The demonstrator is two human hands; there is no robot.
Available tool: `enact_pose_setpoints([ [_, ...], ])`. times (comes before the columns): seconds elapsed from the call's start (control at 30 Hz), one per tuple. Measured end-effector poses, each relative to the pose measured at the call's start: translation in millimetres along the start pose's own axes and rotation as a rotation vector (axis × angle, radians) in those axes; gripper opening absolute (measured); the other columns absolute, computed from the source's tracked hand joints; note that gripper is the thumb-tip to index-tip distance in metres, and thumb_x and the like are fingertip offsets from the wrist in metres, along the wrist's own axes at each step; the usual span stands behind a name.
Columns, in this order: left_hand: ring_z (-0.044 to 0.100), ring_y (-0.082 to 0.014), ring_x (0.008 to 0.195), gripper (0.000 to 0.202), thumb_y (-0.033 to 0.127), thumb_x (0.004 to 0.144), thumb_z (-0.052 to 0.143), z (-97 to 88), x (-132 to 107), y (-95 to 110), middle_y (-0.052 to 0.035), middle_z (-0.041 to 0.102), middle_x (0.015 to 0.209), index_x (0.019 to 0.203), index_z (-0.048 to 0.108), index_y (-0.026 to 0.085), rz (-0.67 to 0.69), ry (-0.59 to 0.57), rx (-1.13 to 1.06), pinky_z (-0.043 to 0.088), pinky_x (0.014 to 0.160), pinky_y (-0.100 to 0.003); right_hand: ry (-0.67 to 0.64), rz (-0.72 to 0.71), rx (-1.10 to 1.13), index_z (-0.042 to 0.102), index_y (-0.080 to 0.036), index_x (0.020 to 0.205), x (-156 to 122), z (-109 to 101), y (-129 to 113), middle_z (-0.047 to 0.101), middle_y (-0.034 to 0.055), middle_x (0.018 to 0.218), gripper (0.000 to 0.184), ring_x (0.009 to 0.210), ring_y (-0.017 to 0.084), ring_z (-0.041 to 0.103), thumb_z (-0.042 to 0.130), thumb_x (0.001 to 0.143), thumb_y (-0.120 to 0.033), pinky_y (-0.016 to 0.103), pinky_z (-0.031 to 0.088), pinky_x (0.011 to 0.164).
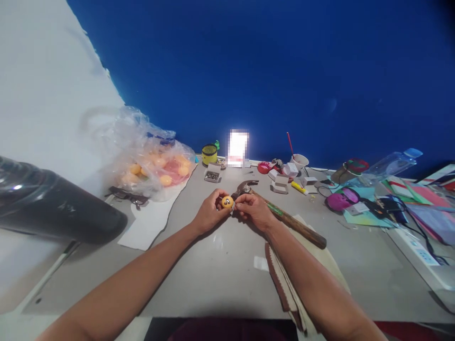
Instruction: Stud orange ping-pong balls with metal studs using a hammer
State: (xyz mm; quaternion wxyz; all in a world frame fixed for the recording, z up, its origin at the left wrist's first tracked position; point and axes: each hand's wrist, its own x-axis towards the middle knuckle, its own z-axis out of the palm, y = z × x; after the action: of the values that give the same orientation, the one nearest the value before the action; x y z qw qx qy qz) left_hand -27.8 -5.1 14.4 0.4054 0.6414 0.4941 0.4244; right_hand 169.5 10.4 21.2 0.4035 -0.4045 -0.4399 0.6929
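Note:
Over the middle of the table, my left hand point(209, 212) grips a small yellow-orange ball point(227, 202) between thumb and fingers. Dark and shiny marks or bits show on the ball's near face; they are too small to name. Close against its right side is my right hand point(256, 211), thumb and fingers pinched together. A small greyish piece seems to show at those fingertips, but I cannot make out what it is. Behind and under my right hand lies a claw hammer point(302, 230), its head pointing away to the left. A folded cloth point(284, 279) lies beneath my right forearm.
A clear plastic bag point(156, 161) of orange balls sits at the left, near glasses point(128, 195) and a large dark cylinder point(60, 203). Further back are a small box of metal bits point(212, 175), a yellow tin point(209, 154) and a white cup point(299, 162). A power strip point(417, 251) is at right.

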Motion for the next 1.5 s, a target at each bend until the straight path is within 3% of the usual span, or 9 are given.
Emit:
enact_pose_setpoints([
  [0.17, 0.065, -0.0206, 0.098, 0.037, 0.033, 0.081, 0.075, -0.8, 2, 0, -0.0061, 0.065, 0.111, 0.117, 0.073, 0.023, 0.127, 0.005, 0.112, 0.055, 0.087, -0.032, 0.018, -0.016, -0.029, 0.071, -0.018, 0.077, -1, 3, 0, 0.072, 0.0014, 0.070, 0.037, 0.052, 0.008, 0.053, 0.095, 0.059, -0.039, 0.020, 0.037, 0.047],
  [0.27, 0.065, -0.0220, 0.101, 0.035, 0.032, 0.081, 0.076, -2.8, 3, 0, -0.0064, 0.067, 0.110, 0.114, 0.073, 0.023, 0.125, -0.006, 0.144, 0.054, 0.088, -0.033, 0.006, -0.007, -0.035, 0.071, -0.018, 0.077, -2, 7, 0, 0.073, 0.0019, 0.071, 0.037, 0.052, 0.008, 0.053, 0.094, 0.059, -0.040, 0.020, 0.037, 0.048],
  [0.63, 0.064, -0.0202, 0.093, 0.035, 0.033, 0.083, 0.077, 0.6, 4, -4, -0.0053, 0.065, 0.099, 0.116, 0.077, 0.022, 0.145, -0.012, 0.137, 0.054, 0.085, -0.032, -0.013, -0.001, 0.006, 0.070, -0.017, 0.079, 0, 9, 8, 0.071, 0.0013, 0.073, 0.038, 0.052, 0.007, 0.052, 0.093, 0.061, -0.041, 0.020, 0.039, 0.047],
  [1.27, 0.064, -0.0197, 0.092, 0.030, 0.025, 0.082, 0.075, 2.2, 3, -4, -0.0044, 0.065, 0.100, 0.112, 0.077, 0.023, 0.157, -0.007, 0.200, 0.055, 0.089, -0.033, 0.026, -0.005, -0.058, 0.068, -0.017, 0.076, 0, 12, 8, 0.069, 0.0006, 0.068, 0.034, 0.049, 0.007, 0.050, 0.090, 0.062, -0.038, 0.020, 0.038, 0.042],
  [1.5, 0.064, -0.0201, 0.092, 0.029, 0.031, 0.085, 0.074, 1.9, 2, -1, -0.0048, 0.067, 0.101, 0.112, 0.077, 0.023, 0.152, -0.009, 0.205, 0.055, 0.089, -0.033, 0.032, 0.006, -0.036, 0.068, -0.017, 0.077, 0, 13, 7, 0.069, 0.0008, 0.067, 0.033, 0.048, 0.007, 0.050, 0.090, 0.061, -0.036, 0.020, 0.039, 0.042],
])
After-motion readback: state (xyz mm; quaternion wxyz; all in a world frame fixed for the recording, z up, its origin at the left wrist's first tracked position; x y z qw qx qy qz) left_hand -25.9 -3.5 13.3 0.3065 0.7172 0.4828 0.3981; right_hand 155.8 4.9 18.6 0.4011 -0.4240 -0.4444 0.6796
